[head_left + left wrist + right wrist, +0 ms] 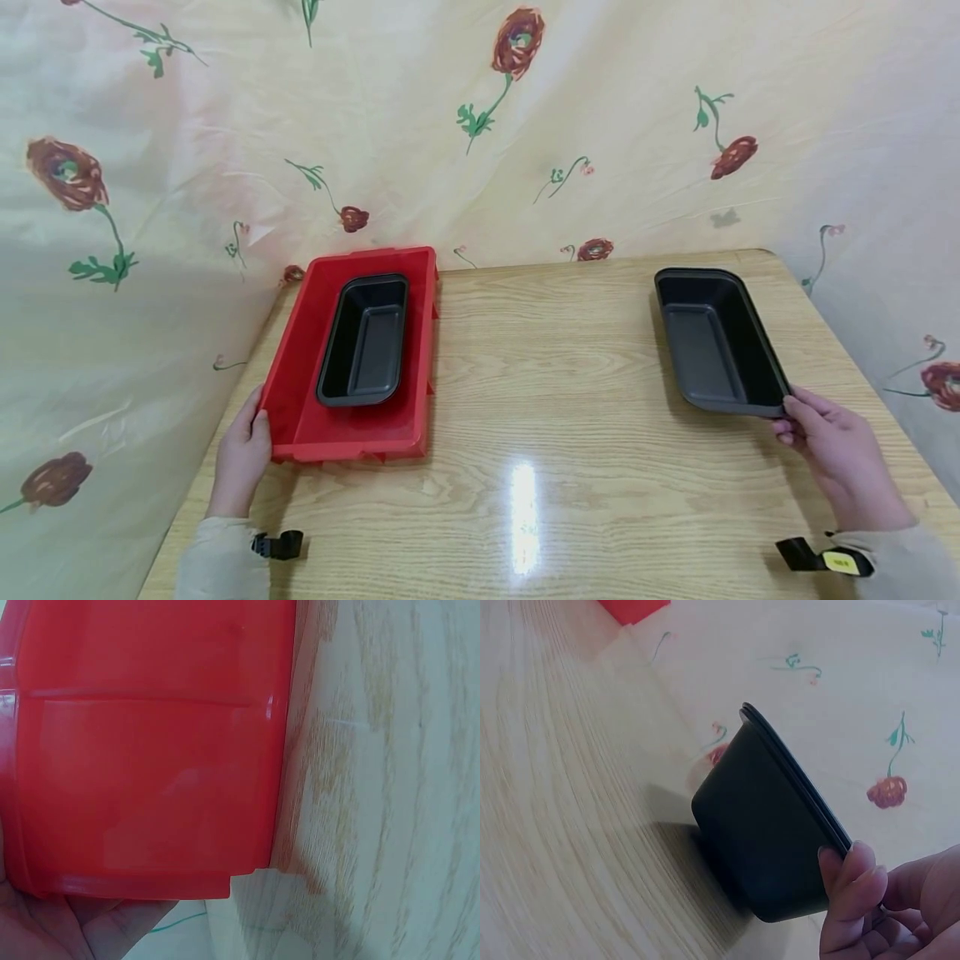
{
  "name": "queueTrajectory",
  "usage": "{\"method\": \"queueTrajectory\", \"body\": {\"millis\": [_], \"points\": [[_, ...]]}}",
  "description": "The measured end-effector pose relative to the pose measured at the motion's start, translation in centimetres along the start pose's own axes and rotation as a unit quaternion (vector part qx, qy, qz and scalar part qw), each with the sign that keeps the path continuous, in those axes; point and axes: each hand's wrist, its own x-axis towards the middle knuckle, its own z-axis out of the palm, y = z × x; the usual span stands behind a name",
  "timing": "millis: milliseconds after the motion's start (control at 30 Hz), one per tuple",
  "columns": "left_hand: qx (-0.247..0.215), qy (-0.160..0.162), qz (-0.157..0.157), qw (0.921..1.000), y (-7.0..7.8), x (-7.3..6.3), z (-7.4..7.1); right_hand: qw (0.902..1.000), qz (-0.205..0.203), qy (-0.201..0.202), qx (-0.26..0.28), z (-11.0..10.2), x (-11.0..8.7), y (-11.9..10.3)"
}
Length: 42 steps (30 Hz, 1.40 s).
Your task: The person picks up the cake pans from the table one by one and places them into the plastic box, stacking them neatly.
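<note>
On the left of the head view, a shallow red plastic tray [300, 417] stands on the table with a black loaf pan [378, 354] inside it. My left hand [243, 454] grips the tray's near left corner, thumb at the rim; the left wrist view shows the red side wall close up. Over at the right, my right hand [843, 454] pinches the near right corner of a second black loaf pan [701, 350]. That pan [769, 825] casts a shadow on the wood below, and I cannot tell whether its base touches the table.
A wood-grain table [540, 367] spreads between the two pans, with a bright light reflection near its front. Flower-printed cloth [420, 125] hangs behind the table and along its sides. Each wrist wears a black strap mount [281, 545].
</note>
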Motion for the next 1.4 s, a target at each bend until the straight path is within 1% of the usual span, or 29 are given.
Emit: {"method": "queueTrajectory", "body": {"millis": [200,300,433,733,933,1233,1400], "points": [[0.002,0.001,0.000,1.0000,0.0,0.1,0.0,0.9997,-0.016,-0.017,0.000,1.8,-0.4,0.3],[0.002,0.000,-0.001,1.0000,0.0,0.1,0.0,0.9997,-0.018,-0.016,0.001,2.9,-0.6,0.3],[0.003,0.000,-0.004,1.0000,-0.1,0.1,0.0,0.9995,-0.024,-0.011,-0.018,4.1,-0.8,0.3],[0.006,0.003,-0.004,1.0000,-0.1,0.0,0.0,0.9974,-0.054,-0.029,-0.037,6.6,-0.6,0.4],[0.010,0.006,-0.001,0.9999,0.0,0.0,0.0,0.9964,-0.064,-0.037,-0.042,7.8,-0.4,0.6],[0.012,0.010,0.003,0.9999,0.2,0.0,0.0,0.9954,-0.069,-0.047,-0.048,9.2,-0.5,0.6],[0.010,0.013,0.005,0.9999,0.4,0.0,0.0,0.9952,-0.070,-0.043,-0.052,10.3,-0.5,0.6]]}}
